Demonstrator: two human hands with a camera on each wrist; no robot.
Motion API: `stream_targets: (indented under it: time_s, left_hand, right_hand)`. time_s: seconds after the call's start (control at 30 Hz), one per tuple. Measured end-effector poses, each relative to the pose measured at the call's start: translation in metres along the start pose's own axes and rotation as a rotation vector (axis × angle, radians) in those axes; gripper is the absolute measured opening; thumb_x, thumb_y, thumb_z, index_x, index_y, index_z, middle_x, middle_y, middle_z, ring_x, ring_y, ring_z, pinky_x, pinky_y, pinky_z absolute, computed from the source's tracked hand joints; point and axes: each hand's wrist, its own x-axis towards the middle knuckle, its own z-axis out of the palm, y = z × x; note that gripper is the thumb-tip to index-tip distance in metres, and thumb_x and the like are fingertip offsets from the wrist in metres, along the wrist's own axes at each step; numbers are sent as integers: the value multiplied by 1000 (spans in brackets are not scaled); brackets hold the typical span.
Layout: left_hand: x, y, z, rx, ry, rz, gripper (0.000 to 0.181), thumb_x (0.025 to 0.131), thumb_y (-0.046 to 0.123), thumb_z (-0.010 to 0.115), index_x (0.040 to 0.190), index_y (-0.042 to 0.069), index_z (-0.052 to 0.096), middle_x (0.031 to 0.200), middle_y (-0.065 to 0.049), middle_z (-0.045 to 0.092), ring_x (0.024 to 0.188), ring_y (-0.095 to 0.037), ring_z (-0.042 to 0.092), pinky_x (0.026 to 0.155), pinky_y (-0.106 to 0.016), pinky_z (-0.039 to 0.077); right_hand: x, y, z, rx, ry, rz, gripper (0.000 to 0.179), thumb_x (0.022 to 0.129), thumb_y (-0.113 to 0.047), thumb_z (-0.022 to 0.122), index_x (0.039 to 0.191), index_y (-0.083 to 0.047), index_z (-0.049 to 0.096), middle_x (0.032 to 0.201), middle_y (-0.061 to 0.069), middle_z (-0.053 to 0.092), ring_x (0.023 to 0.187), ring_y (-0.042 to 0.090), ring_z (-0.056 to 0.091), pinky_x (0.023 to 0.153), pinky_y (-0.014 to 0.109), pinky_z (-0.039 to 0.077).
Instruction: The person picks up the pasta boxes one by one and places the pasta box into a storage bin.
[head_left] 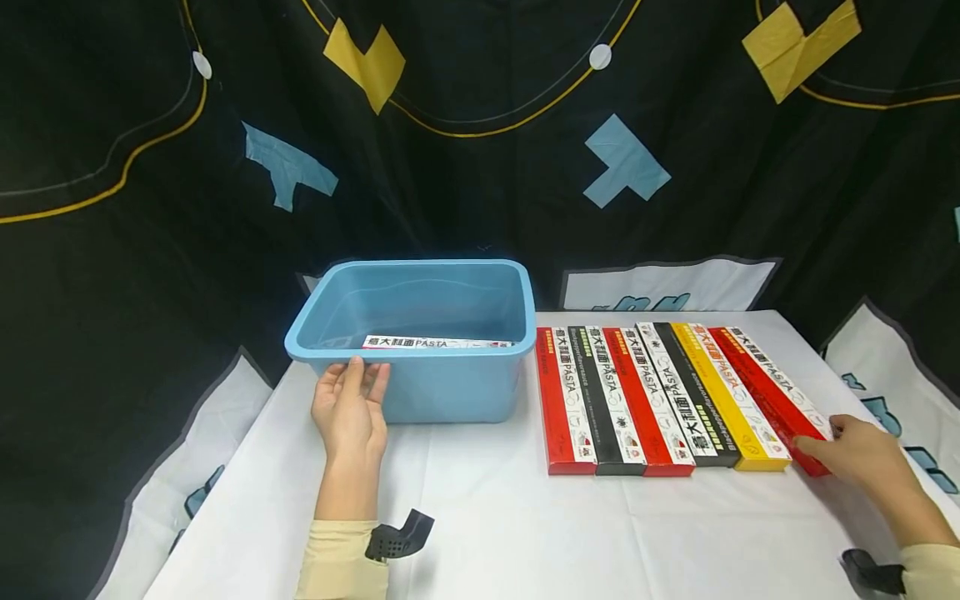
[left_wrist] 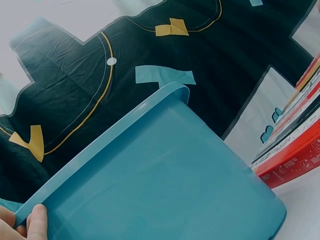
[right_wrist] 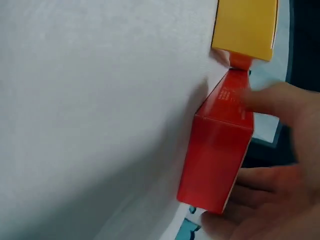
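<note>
My left hand (head_left: 351, 414) pinches the near rim of a light blue plastic bin (head_left: 450, 387) at its left corner, thumb in front. Inside the bin, part of a pasta box (head_left: 438, 342) shows above the rim; the rest is hidden. On the right, my right hand (head_left: 873, 457) grips the near end of a red pasta box (head_left: 767, 390), thumb on one side and fingers on the other. That box lies slightly askew at the right end of a row. Its red end face (right_wrist: 212, 162) fills the middle of the right wrist view, below a yellow pasta box (right_wrist: 245, 27).
Left of the held box, several pasta boxes lie side by side: a yellow one (head_left: 723, 383), black ones and red ones (head_left: 557, 408). The bin stands beside them on a white-covered table (head_left: 525, 533). A dark curtain (head_left: 480, 192) hangs behind.
</note>
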Motion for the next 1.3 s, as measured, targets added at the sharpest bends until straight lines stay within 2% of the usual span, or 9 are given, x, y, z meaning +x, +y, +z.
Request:
stream_targets:
  time_s: [0.13,0.4,0.6,0.7,0.77,0.87,1.0,1.13,1.3]
  left_hand:
    - [-1,1,1,-2,13,-8,30,97,13,61,120,4,44,120,-13,49,97,-17,61,93,-31,56]
    - [0,3,3,8,14,-13,29,98,13,59,121,4,44,122,-13,49,100,-18,61,92,-31,56]
    - [1,4,4,-4,21,-19,28,98,12,59,120,4,44,121,-13,48,99,-18,60,92,-31,57]
    - [1,3,4,-14,30,-29,27,97,11,60,120,4,45,121,-13,49,99,-18,61,91,-31,57]
    - [0,3,3,-15,32,-30,27,97,11,60,119,4,45,121,-13,49,99,-18,61,91,-31,57]
    - [0,2,3,-12,31,-26,28,97,11,60,119,4,45,121,-13,49,99,-18,62,91,-31,57]
    - [0,2,1,-7,33,-23,28,97,12,61,119,4,45,121,-13,49,99,-18,62,91,-31,57]
    - [0,2,1,-11,34,-26,29,97,12,62,119,4,45,120,-13,49,98,-18,61,91,-32,57]
    - [-1,2,2,13,32,-23,29,97,13,61,120,5,45,122,-13,49,102,-19,61,91,-31,57]
  right_hand:
    - [-3,-2,5,-12,-5,42,100,72,-37,84,128,25,29,115,44,39,99,53,43,78,62,56]
    - [-31,-16,-10,172,214,113,98,78,-39,79,142,15,28,124,42,35,107,55,31,58,54,60]
    - [-60,-35,-24,250,395,97,88,83,-36,74,146,8,31,134,40,37,119,55,27,74,65,56]
    - [-72,-42,-26,260,482,56,83,84,-33,74,145,6,35,135,38,41,119,53,33,79,65,54]
    - [-77,-47,-27,268,539,23,82,83,-34,76,146,3,37,135,35,45,117,50,39,77,58,54]
    - [-82,-55,-29,304,615,-34,81,79,-33,79,145,-5,43,136,28,51,114,45,47,69,30,51]
    - [-88,-68,-31,384,658,-55,79,73,-35,84,143,-19,50,135,16,57,102,26,52,58,7,32]
    - [-99,-84,-33,434,684,-105,76,70,-30,88,139,-21,56,131,12,60,90,8,47,58,-3,31]
    - [-112,-106,-36,469,667,-207,77,69,-28,90,138,-21,56,130,13,60,86,0,45,59,-6,36]
